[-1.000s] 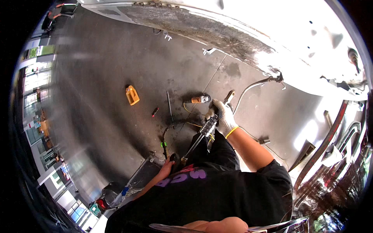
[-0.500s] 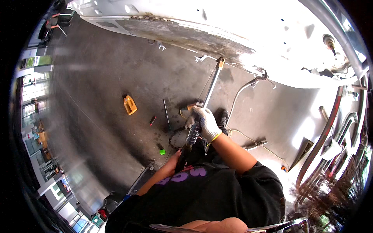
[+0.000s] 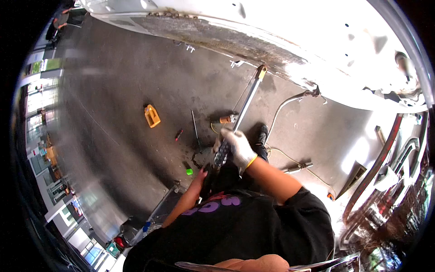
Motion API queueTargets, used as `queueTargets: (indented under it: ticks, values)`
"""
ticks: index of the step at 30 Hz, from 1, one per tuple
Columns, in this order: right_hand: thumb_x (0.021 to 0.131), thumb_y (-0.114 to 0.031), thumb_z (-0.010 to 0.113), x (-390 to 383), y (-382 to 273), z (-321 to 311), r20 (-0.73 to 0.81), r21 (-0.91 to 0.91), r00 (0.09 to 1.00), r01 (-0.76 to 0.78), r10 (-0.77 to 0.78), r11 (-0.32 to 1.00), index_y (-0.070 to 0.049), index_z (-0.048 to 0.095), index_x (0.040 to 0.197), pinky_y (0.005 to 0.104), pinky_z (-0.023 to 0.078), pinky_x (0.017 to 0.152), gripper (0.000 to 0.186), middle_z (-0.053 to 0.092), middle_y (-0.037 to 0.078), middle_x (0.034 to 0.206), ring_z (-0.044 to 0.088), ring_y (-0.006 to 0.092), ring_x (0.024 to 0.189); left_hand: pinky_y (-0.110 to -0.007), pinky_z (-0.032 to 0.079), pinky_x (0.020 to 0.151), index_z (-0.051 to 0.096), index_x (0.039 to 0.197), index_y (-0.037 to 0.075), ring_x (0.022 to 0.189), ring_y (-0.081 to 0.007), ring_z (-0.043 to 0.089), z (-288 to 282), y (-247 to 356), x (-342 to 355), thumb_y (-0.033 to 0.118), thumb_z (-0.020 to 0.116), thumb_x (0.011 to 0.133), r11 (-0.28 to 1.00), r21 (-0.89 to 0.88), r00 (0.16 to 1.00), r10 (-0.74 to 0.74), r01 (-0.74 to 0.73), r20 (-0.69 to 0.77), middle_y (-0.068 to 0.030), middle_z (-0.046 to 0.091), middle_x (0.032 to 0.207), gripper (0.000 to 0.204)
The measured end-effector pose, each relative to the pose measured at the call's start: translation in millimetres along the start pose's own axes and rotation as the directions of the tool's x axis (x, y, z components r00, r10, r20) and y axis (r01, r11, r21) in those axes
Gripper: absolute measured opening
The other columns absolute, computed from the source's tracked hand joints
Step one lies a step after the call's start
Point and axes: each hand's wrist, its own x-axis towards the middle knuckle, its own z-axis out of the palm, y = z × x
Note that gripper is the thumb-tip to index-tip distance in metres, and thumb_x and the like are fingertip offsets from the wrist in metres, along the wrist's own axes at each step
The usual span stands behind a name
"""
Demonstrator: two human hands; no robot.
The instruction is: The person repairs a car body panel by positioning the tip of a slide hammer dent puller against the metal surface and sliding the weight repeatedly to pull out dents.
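Right hand [image 3: 237, 147] (white glove) fingers wrapped tight around long metal wrench [image 3: 242, 115], gripping its dark handle part. Left hand [image 3: 202, 174] bare, at wrench's lower end, fingers hidden, grip cannot tell. Wrench slants up from hands, head touching white car underside [image 3: 317, 41]. Left of wrench on concrete floor [image 3: 113, 118]: yellow bottle [image 3: 152, 115], thin rod [image 3: 195, 131], green cap [image 3: 189, 172].

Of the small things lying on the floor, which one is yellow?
The yellow canister, lying apart to the left. The small green thing and the thin dark rod lie nearer the hands.
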Motion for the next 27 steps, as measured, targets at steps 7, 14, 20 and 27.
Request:
queueTargets:
  ticks: [7,14,20,27]
  values:
    - [0.103,-0.027,0.071,54,-164,3,-0.226,-0.023,0.969,0.095,-0.098,0.995,-0.003,0.063,0.107,0.0455,0.065,0.066,0.026,0.071,0.013,0.082,0.073,0.029,0.067,-0.049,0.056,0.047,0.05,0.151,0.019,0.069,-0.0284,0.068,1,5,26,0.039,0.065,0.099,0.999,0.03,0.997,0.042,-0.04,-0.06,-0.0073,0.068,0.106,0.058]
    - [0.109,-0.019,0.063,-54,143,-27,0.182,-0.664,0.897,-0.189,0.402,0.723,-0.002,0.074,0.117,0.038,0.049,0.111,0.022,0.072,0.011,0.121,0.065,0.0179,0.12,-0.041,0.057,0.086,0.046,0.158,0.009,0.108,-0.0251,0.067,-162,-129,62,0.037,0.063,0.105,0.949,0.242,0.975,0.22,-0.204,-0.043,-0.0114,0.067,0.128,0.062]
    - [0.111,-0.025,0.062,-25,122,-40,-0.117,-0.244,0.955,-0.293,0.272,0.924,0.003,0.071,0.114,0.0386,0.056,0.097,0.03,0.075,0.011,0.104,0.072,0.0225,0.104,-0.04,0.053,0.099,0.049,0.154,0.005,0.115,-0.0248,0.064,-98,-94,5,0.029,0.059,0.105,0.98,0.101,0.963,0.186,-0.169,-0.195,-0.013,0.065,0.127,0.055]
    - [0.106,-0.023,0.064,17,-3,16,-0.107,-0.129,0.988,-0.128,0.114,0.983,0.001,0.068,0.112,0.037,0.057,0.065,0.025,0.07,0.01,0.084,0.069,0.0226,0.068,-0.037,0.057,0.095,0.062,0.142,0.009,0.109,-0.0242,0.07,-38,-29,31,0.038,0.057,0.106,0.981,0.046,0.974,0.192,-0.188,-0.121,-0.0116,0.071,0.123,0.047]
